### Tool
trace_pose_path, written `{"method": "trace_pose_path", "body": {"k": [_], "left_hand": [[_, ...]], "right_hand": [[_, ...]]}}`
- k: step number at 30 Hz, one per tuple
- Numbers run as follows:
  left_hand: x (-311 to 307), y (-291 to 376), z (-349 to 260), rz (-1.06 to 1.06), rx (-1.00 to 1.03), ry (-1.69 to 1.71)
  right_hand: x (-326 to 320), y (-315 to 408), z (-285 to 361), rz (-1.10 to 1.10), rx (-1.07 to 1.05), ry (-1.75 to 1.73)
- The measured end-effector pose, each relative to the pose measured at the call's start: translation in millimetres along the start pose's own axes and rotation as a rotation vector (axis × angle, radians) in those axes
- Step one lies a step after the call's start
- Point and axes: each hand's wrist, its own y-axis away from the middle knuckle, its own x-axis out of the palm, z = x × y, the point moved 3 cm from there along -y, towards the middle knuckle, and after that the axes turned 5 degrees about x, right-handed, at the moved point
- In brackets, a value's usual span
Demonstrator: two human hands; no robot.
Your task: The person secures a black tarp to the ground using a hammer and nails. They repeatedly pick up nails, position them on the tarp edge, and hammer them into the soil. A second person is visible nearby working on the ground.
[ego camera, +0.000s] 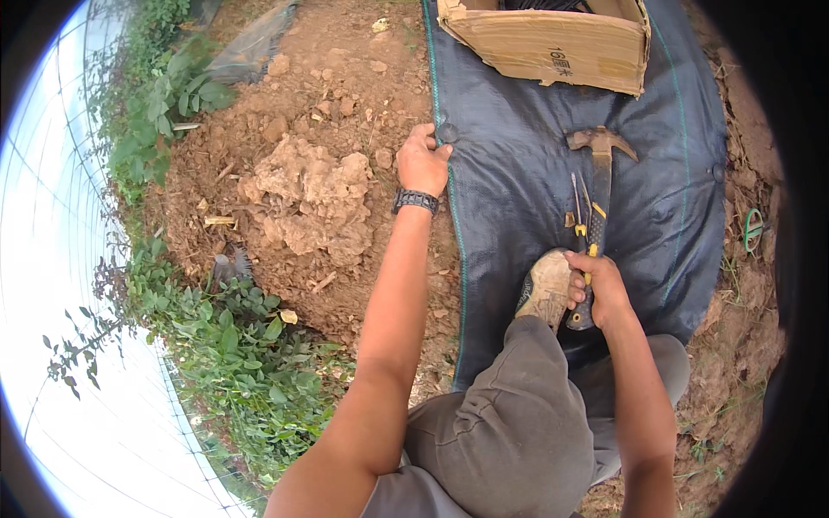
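My right hand (pixel 599 288) grips the dark, yellow-marked handle of a claw hammer (pixel 602 175), its rusty head pointing away from me over the black woven ground cover (pixel 505 201). At the sheet's left edge, my left hand (pixel 422 162) is half curled, a dark band on its wrist. Its thumb lies close to a round black peg head (pixel 447 133) set in the sheet. Whether the fingers pinch the edge is hidden. Beside the hammer handle lie thin metal pieces with yellow parts (pixel 580 220), too small to name surely.
A torn cardboard box (pixel 557 48) with dark items inside stands on the sheet ahead. My shoe (pixel 545 288) rests on the sheet. Green-handled scissors (pixel 752 230) lie on soil at right, near another peg head (pixel 718 172). Clumped soil (pixel 311 194) and leafy plants (pixel 239 369) line the left.
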Motion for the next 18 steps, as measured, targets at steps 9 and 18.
{"method": "trace_pose_path", "body": {"k": [9,18], "left_hand": [[-0.4,3.9,-34.7,-0.123,-0.079,-0.521],[13.8,28.6,-26.8,-0.197,-0.012,-0.108]], "right_hand": [[-7.0,-4.5,-2.2,-0.015,-0.027,0.016],[-12.3,-17.8,-5.5,-0.149,-0.164,0.107]]}}
